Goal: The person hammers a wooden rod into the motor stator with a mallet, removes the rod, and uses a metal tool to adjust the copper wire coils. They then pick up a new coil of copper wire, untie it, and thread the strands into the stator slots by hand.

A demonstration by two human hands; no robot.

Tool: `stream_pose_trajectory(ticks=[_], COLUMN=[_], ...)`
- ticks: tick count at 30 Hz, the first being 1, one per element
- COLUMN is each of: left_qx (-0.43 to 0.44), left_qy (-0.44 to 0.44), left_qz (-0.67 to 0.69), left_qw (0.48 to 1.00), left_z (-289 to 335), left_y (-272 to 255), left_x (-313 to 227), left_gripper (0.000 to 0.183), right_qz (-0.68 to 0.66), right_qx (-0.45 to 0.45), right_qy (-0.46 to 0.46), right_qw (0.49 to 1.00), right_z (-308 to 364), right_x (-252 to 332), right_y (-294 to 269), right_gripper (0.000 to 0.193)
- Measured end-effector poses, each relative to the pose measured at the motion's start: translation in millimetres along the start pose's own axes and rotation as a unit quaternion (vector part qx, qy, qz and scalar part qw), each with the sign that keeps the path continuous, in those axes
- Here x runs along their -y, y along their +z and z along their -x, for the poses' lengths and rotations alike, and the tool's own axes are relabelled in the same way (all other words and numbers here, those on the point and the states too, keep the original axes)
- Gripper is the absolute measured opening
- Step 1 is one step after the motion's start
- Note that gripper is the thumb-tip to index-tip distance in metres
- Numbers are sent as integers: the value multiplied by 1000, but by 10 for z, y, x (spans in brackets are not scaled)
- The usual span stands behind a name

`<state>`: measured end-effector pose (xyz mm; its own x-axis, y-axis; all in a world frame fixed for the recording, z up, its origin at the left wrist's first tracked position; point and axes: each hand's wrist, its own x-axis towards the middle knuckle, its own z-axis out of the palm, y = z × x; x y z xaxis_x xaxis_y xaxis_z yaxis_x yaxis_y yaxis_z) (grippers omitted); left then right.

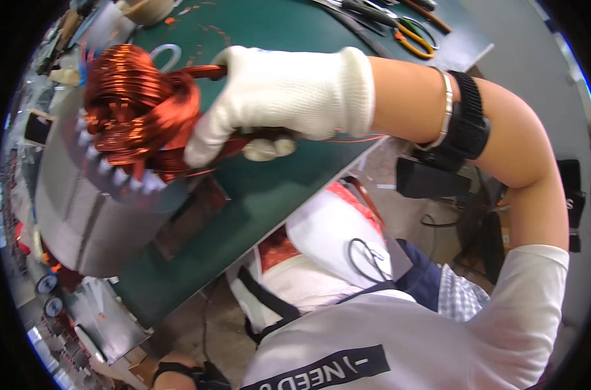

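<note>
At the left edge of the green desk stands a grey metal stator core, a heavy cylinder with white insulating slips poking up around its top rim. Bunched copper wire coils sit on top of it, glossy and reddish, spilling over toward the middle. The right hand, in a white knitted glove, reaches across from the right and has its grip closed on the coil bundle, fingers curled down over the wire where it leaves the core. A metal bangle and a black strap circle that forearm. Orange-handled pliers lie on the far side of the desk, well apart. The left hand barely shows at the bottom edge; I cannot tell its grip.
</note>
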<state>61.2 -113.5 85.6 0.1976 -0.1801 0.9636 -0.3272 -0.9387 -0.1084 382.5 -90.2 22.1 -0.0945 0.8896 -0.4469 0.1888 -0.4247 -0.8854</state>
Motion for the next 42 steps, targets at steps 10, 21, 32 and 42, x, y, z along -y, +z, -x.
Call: stream_pose_trajectory(ticks=[10, 21, 32, 42], left_qx=[149, -153, -167, -149], left_qy=[-303, -701, -649, -652], left_qz=[-319, 243, 141, 115], left_qw=[886, 653, 729, 735], left_z=[1454, 1246, 1310, 1231], left_y=[-226, -471, -82, 155], left_x=[446, 763, 756, 711], left_gripper=[26, 73, 85, 75], right_qz=[-15, -58, 324, 476], right_qx=[-54, 45, 1, 108], right_qy=[-19, -36, -259, -64], right_qw=[998, 997, 910, 870], right_z=[196, 134, 426, 432], right_x=[1, 95, 101, 612], right_y=[7, -20, -121, -146], right_gripper=[25, 16, 18, 20])
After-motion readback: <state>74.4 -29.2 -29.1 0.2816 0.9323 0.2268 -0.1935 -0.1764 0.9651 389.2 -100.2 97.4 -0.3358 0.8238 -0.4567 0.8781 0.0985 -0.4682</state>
